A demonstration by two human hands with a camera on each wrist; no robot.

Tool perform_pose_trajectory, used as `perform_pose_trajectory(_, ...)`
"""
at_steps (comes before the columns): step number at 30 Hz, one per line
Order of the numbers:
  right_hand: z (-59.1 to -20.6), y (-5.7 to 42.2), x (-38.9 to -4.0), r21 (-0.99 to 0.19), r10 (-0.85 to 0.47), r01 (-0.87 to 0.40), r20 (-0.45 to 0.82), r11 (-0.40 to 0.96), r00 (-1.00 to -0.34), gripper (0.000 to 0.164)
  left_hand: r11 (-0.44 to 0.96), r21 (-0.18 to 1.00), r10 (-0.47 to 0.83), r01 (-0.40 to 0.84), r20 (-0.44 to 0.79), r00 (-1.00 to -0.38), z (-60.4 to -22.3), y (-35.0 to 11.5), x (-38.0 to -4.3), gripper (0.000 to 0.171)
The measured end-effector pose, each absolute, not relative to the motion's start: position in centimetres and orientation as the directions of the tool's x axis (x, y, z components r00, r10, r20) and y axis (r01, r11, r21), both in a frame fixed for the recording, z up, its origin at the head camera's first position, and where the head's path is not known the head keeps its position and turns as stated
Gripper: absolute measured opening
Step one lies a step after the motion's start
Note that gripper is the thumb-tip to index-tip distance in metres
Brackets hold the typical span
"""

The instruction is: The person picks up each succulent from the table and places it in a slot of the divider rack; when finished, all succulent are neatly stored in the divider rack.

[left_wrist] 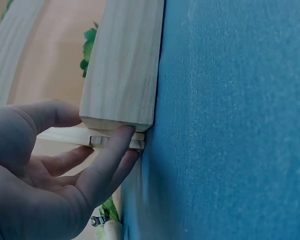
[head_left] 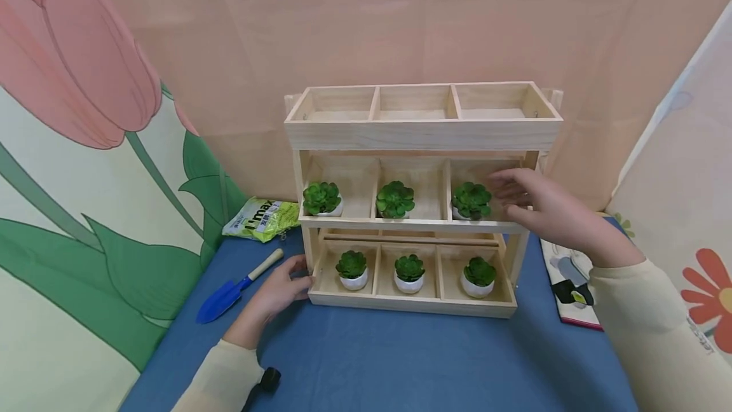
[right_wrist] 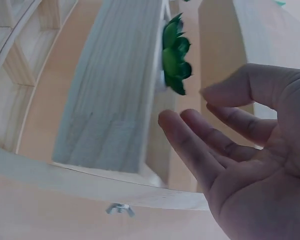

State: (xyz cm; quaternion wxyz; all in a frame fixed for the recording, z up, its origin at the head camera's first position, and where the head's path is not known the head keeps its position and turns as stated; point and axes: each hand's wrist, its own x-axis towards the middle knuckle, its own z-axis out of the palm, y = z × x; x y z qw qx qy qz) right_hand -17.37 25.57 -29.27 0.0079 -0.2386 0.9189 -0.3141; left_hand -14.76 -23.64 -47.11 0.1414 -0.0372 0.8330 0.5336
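A three-tier wooden plant shelf (head_left: 423,136) stands on the blue table. My left hand (head_left: 278,291) holds the left end of its bottom tray (head_left: 412,306), thumb and fingers around the corner in the left wrist view. On the middle tier my right hand (head_left: 534,202) hovers in the right compartment, fingers loosely bent and apart. Just left of it sits a potted succulent (head_left: 471,201), with a gap between plant and fingertips (right_wrist: 166,118). Two more succulents, one at left (head_left: 322,199) and one in the centre (head_left: 395,199), share this tier. Three white-potted succulents (head_left: 409,273) occupy the bottom compartments.
A blue trowel (head_left: 229,297) with a pale handle lies left of the shelf, near a green-and-white bag (head_left: 263,218). At right, partly behind my sleeve, is a white item with a dark red edge (head_left: 577,297). A wing nut (right_wrist: 120,208) shows on the shelf frame.
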Motion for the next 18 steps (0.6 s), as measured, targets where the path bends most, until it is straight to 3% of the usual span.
perform_pose_trajectory(10, -29.6, 27.2, -13.0, -0.376, -0.413, -0.552, 0.389, 0.744, -0.823, 0.045, 0.594, 0.786, 0.03, -0.17, -0.233, -0.972, -45.2, -24.4, -12.8, 0.057)
perform_pose_trajectory(18, -31.2, 29.2, -9.8, -0.303, -0.322, -0.462, 0.413, 0.833, -0.852, 0.055, 0.768, 0.637, 0.014, 0.066, 0.087, -0.996, -41.4, -24.9, -10.6, 0.044)
